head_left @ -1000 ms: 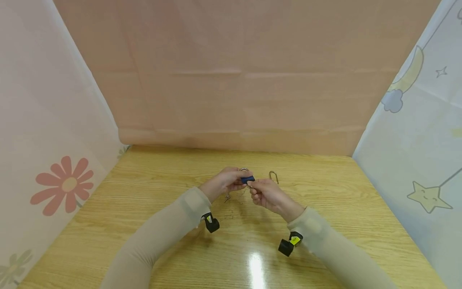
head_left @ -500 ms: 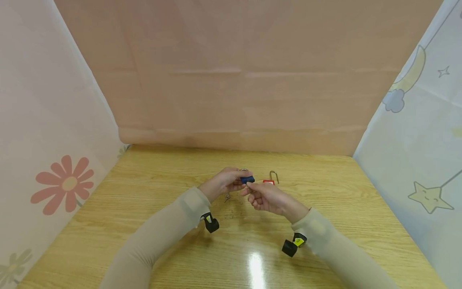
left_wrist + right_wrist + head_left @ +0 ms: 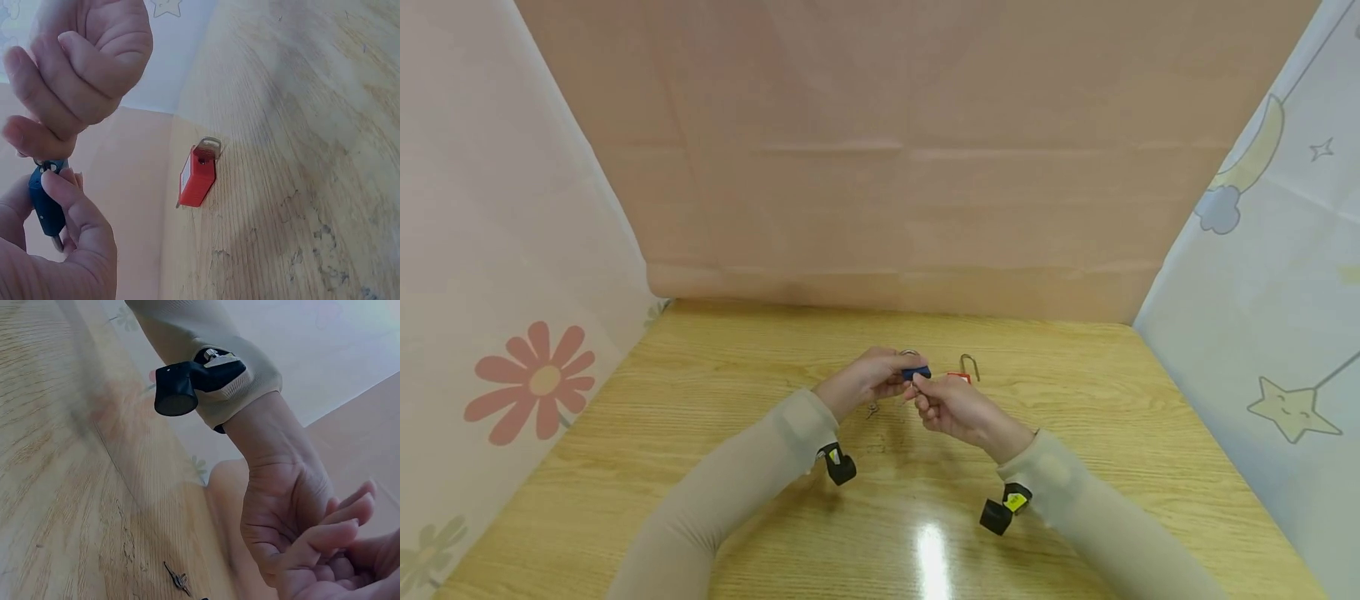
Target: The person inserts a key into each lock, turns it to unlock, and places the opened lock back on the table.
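My left hand [image 3: 876,372] grips a blue padlock [image 3: 47,203] above the table, its shackle end pointing away from my right hand. At the padlock's keyhole end, my right hand [image 3: 958,406] pinches a small metal key [image 3: 45,166] between thumb and forefinger, its other fingers curled. Most of that key is hidden by the fingertips. Beyond my right hand, a red padlock [image 3: 199,181] rests on the table with its shackle [image 3: 970,365] raised. A key [image 3: 210,145] sticks out of the red padlock's keyhole.
A small set of keys [image 3: 178,580] lies on the wooden table [image 3: 760,517], just below my left hand. A pink backdrop [image 3: 880,208] closes off the far side, with patterned cloth [image 3: 1240,333] at the right. Black cameras [image 3: 840,467] are strapped at both wrists.
My right hand shifted slightly right and back left, its fingers turning at the blue padlock. The red padlock's body, hidden a second ago, now shows. My left hand has hardly moved.
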`<action>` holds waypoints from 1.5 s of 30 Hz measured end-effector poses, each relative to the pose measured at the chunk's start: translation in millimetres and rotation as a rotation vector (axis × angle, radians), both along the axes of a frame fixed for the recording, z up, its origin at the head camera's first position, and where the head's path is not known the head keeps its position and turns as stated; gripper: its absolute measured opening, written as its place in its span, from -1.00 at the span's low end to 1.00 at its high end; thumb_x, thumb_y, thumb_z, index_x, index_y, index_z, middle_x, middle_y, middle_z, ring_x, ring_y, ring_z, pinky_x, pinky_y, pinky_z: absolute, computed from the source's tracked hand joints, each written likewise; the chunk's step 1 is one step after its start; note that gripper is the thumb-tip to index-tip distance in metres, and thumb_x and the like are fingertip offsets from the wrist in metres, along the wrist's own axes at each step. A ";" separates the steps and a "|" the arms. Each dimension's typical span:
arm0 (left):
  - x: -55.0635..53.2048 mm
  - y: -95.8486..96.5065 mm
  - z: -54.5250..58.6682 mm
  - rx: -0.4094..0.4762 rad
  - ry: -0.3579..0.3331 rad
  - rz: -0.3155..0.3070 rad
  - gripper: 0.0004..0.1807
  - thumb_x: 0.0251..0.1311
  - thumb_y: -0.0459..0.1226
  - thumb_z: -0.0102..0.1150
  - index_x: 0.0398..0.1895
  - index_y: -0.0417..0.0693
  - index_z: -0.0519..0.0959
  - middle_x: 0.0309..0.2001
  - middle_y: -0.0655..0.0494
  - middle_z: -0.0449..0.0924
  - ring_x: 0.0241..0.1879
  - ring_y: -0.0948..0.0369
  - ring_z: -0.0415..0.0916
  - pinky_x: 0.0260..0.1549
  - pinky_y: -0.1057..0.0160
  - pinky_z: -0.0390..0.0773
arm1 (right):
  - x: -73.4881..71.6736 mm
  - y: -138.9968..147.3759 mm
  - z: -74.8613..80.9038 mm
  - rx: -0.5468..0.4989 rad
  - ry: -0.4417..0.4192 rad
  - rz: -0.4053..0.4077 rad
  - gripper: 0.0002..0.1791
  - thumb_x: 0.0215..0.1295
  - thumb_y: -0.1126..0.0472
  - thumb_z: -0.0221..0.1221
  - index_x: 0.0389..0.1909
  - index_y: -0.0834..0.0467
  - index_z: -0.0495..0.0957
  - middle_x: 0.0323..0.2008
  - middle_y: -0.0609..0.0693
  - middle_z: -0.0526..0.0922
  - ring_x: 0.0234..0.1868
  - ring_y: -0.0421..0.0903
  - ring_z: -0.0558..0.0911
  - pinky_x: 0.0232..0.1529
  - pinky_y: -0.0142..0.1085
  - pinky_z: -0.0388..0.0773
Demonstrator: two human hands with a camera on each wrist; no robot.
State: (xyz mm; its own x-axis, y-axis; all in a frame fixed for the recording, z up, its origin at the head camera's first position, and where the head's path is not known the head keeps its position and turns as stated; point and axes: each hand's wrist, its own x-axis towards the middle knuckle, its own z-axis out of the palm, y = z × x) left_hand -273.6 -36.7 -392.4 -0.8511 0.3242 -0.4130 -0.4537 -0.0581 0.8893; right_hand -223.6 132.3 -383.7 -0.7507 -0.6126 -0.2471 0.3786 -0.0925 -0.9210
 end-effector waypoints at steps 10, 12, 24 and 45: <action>-0.5 -1.6 1.4 -0.022 0.007 0.033 -0.81 0.19 -0.20 0.32 -0.41 -0.14 0.59 -0.53 0.14 0.59 -0.58 0.34 0.54 -0.52 0.48 0.57 | 0.0 -4.6 -1.5 -0.067 -0.031 -0.036 -0.53 0.59 0.12 -0.25 -0.41 0.10 0.58 -0.59 -0.18 0.49 -0.61 -0.34 0.35 -0.50 -0.51 0.35; -0.1 -1.5 1.0 -0.023 0.010 0.033 -0.81 0.19 -0.19 0.32 -0.43 -0.13 0.59 -0.54 0.14 0.58 -0.59 0.34 0.53 -0.53 0.48 0.57 | -0.6 -4.4 -2.4 -0.080 -0.046 -0.022 -0.52 0.60 0.12 -0.27 -0.41 0.08 0.58 -0.60 -0.19 0.49 -0.61 -0.34 0.36 -0.50 -0.52 0.36; 0.7 0.6 -4.7 -0.011 0.040 0.020 -0.81 0.25 -0.22 0.26 -0.34 -0.20 0.60 -0.55 0.10 0.61 -0.63 0.35 0.52 -0.58 0.49 0.56 | -4.6 3.8 -4.9 -0.045 -0.116 0.028 -0.60 0.61 0.03 -0.38 -0.18 0.12 0.40 -0.55 -0.20 0.49 -0.58 -0.32 0.35 -0.52 -0.50 0.33; -3.6 2.5 -4.9 0.033 -0.016 0.066 -0.69 0.22 -0.21 0.29 -0.12 -0.28 0.54 -0.43 0.02 0.59 -0.56 0.31 0.56 -0.54 0.50 0.58 | 6.2 -8.1 -6.5 -0.504 -0.485 -0.144 -0.69 0.59 0.05 -0.38 -0.20 0.13 0.25 -0.66 -0.19 0.35 -0.67 -0.34 0.26 -0.57 -0.60 0.18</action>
